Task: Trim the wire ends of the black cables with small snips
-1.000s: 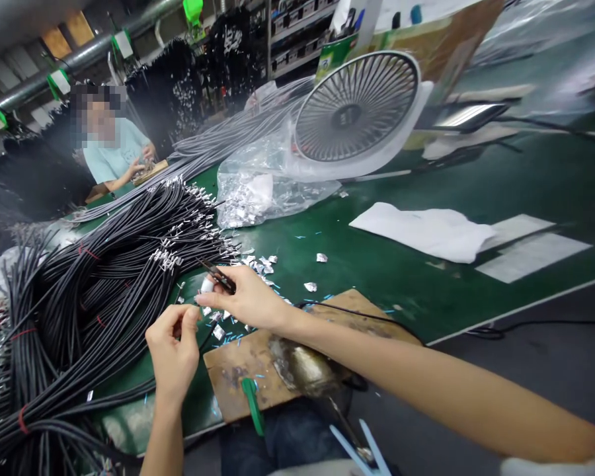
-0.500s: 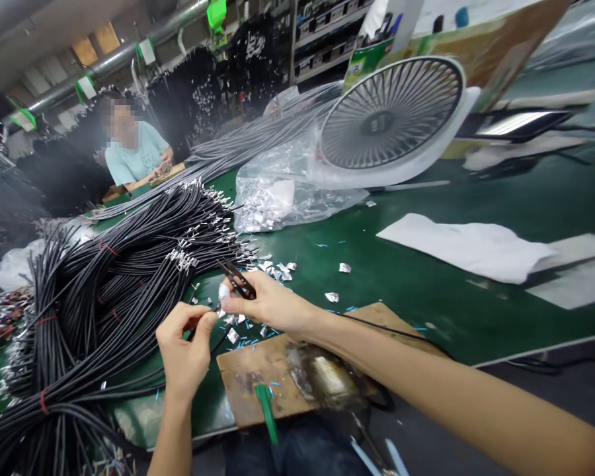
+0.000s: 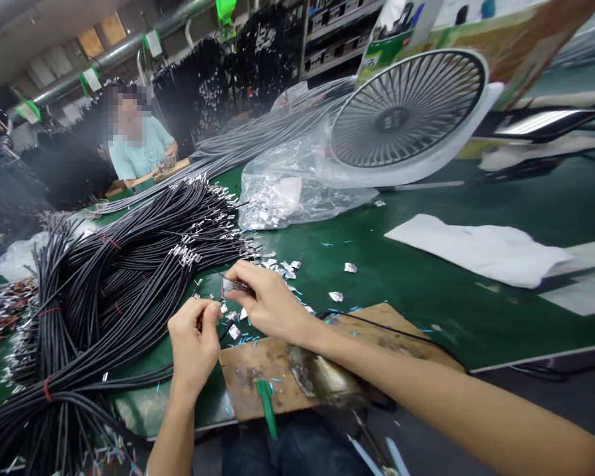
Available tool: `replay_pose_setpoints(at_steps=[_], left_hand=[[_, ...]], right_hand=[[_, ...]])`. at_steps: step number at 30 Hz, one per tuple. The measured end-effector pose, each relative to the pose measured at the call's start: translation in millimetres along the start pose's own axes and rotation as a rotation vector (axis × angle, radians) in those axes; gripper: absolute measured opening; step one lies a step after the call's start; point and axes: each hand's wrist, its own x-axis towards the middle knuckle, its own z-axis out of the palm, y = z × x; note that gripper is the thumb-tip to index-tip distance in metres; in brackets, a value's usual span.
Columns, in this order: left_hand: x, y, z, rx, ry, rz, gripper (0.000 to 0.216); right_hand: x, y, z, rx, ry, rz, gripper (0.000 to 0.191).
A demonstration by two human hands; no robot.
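Note:
My left hand (image 3: 196, 337) is closed in a pinch on the end of a black cable (image 3: 226, 329), whose tip is mostly hidden by the fingers. Right beside it, my right hand (image 3: 270, 303) is curled around small dark snips (image 3: 240, 286), the blades pointing left over the cable tip. Whether the snips touch the wires is too small to tell. To the left lies a big heap of black cables (image 3: 143, 264) with stripped, silvery ends, some bundled with red ties. Foil scraps (image 3: 235, 331) and blue bits of insulation are scattered under my hands.
A stained wooden board (image 3: 248, 373) with a green-handled clamp (image 3: 266, 406) sits at the table's front edge. Behind are a clear plastic bag (image 3: 302, 198), a round fan (image 3: 406, 112) and white paper (image 3: 476, 248). A person (image 3: 141, 149) sits across the table.
My right hand has turned the snips down into its grip, so less of them shows. Both hands stay close together at the cable end. The view has shifted slightly.

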Motion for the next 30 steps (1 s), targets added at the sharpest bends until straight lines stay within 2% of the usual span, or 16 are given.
replay_pose_setpoints(at_steps=[3, 6, 8, 15, 21, 24, 27, 29, 30], left_hand=[[1, -1, 1, -0.034, 0.017, 0.017, 0.021], [1, 0, 0, -0.085, 0.036, 0.01, 0.019], [0, 0, -2, -0.105, 0.051, -0.01, 0.017], [-1, 2, -2, -0.109, 0.042, -0.02, 0.013], [-1, 2, -2, -0.142, 0.0, -0.076, 0.015], [0, 1, -3, -0.145, -0.012, -0.068, 0.015], [1, 0, -2, -0.166, -0.035, -0.02, 0.019], [2, 0, -2, -0.165, -0.051, -0.006, 0.026], [2, 0, -3, -0.162, -0.06, -0.016, 0.029]], right_hand=[[0, 3, 2, 0.083, 0.0, 0.144, 0.014], [1, 4, 1, 0.317, -0.117, 0.312, 0.016], [1, 3, -1, 0.39, -0.173, 0.351, 0.02], [6, 1, -8, 0.232, -0.18, 0.302, 0.018], [6, 2, -11, 0.241, -0.221, 0.287, 0.026], [4, 2, -8, 0.356, -0.225, 0.335, 0.03], [0, 3, -3, 0.598, -0.322, 0.413, 0.038], [-1, 3, 0, 0.659, -0.389, 0.392, 0.04], [-1, 3, 1, 0.613, -0.381, 0.347, 0.038]])
